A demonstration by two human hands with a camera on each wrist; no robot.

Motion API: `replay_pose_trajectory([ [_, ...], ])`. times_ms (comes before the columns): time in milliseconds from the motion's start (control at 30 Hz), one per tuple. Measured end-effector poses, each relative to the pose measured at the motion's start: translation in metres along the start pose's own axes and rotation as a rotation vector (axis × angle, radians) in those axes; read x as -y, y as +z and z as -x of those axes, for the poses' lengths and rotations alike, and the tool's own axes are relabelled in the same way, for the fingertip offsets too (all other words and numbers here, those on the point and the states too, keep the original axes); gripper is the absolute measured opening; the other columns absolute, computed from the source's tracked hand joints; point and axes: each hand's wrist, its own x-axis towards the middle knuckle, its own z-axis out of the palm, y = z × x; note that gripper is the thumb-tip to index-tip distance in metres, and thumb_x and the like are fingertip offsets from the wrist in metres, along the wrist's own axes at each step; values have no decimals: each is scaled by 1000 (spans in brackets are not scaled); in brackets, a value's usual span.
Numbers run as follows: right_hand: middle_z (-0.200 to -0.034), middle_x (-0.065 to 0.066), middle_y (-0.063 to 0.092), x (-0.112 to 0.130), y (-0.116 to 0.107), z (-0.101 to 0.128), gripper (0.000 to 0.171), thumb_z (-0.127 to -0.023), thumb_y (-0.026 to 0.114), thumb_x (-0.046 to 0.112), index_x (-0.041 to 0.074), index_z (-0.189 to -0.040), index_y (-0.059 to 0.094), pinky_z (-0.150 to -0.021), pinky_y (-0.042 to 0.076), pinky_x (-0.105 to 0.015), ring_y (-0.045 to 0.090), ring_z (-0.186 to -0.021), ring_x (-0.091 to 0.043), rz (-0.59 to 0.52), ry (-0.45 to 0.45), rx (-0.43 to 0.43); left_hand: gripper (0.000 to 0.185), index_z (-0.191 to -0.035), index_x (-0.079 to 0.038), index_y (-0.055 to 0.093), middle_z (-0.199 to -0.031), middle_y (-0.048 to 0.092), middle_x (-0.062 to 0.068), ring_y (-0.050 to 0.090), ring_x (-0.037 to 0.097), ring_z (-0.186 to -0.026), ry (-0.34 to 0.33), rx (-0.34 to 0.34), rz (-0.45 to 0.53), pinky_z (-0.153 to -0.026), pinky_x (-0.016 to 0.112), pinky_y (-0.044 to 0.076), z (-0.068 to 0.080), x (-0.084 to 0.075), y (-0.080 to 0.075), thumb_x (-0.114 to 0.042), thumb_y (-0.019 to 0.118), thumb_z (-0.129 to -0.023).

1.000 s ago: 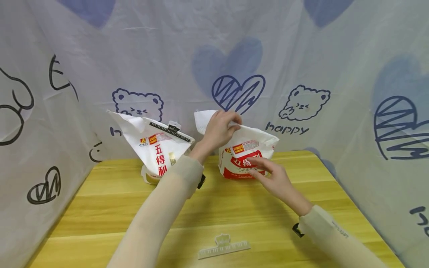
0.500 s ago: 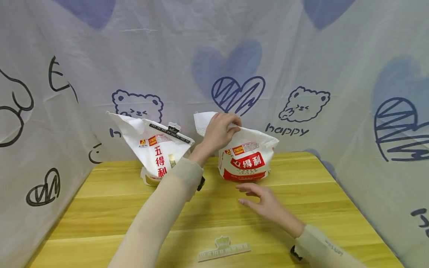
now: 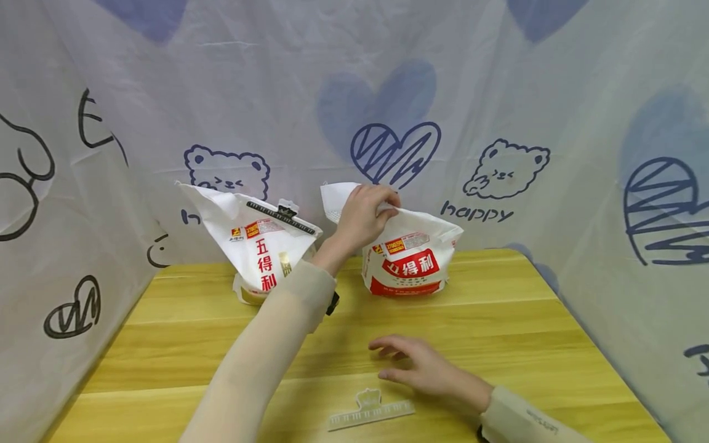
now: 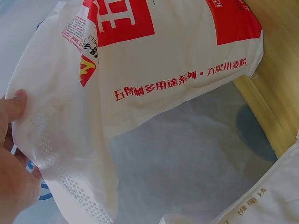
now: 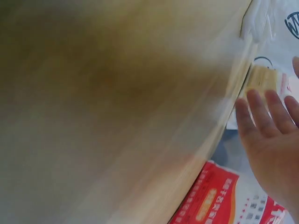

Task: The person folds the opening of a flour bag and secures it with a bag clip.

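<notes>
A white flour bag with red print (image 3: 410, 271) stands at the back of the table, its top folded over. My left hand (image 3: 365, 212) pinches that top edge; in the left wrist view the thumb (image 4: 16, 103) lies on the white material. Over the table in front of the bag, my right hand (image 3: 418, 366) hovers with loosely bent fingers and nothing in them. Just below it a pale clip with a long piano-key bar (image 3: 371, 413) lies on the wood. The right wrist view is blurred, but shows the spread right fingers (image 5: 264, 116).
Left of the held bag stands a second flour bag (image 3: 260, 246), its top closed by a black piano-key clip (image 3: 280, 217). The wooden table (image 3: 487, 320) ends against a printed curtain (image 3: 487, 92) at the back and sides.
My right hand has left the front of the red-printed bag and come back toward me, nearer the pale clip. The left hand keeps its place on the bag's top.
</notes>
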Motion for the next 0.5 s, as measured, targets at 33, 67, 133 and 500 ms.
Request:
replay_pose_trajectory([
  [33,-140,-12,64,1,1,0,52,-98,74,23,4,-143,56,-106,54,-43,66,-121,-30,1,9,28,10,-108,-15,72,-111,74,-2,62,18,-111,-2,0,0,-115,34,38,0,0,0,-16,73,-98],
  [67,-141,-11,64,2,2,-1,53,-98,74,24,5,-144,56,-107,53,-42,65,-122,-29,-1,19,56,10,-109,-15,72,-111,74,-2,62,18,-111,-3,0,-1,-115,34,38,0,0,0,-16,73,-98],
  [133,-142,-8,63,2,5,-1,54,-98,74,27,7,-145,55,-108,52,-39,64,-124,-25,-5,38,107,10,-109,-15,72,-111,74,-3,62,19,-111,-2,1,-2,-115,34,38,0,0,0,-16,73,-98],
  [500,-138,2,64,11,17,-5,55,-98,74,35,10,-144,57,-109,48,-31,59,-123,-10,149,-34,234,10,-109,-15,72,-111,73,-2,62,19,-114,-9,0,-2,-118,34,36,1,-1,0,-16,72,-99],
])
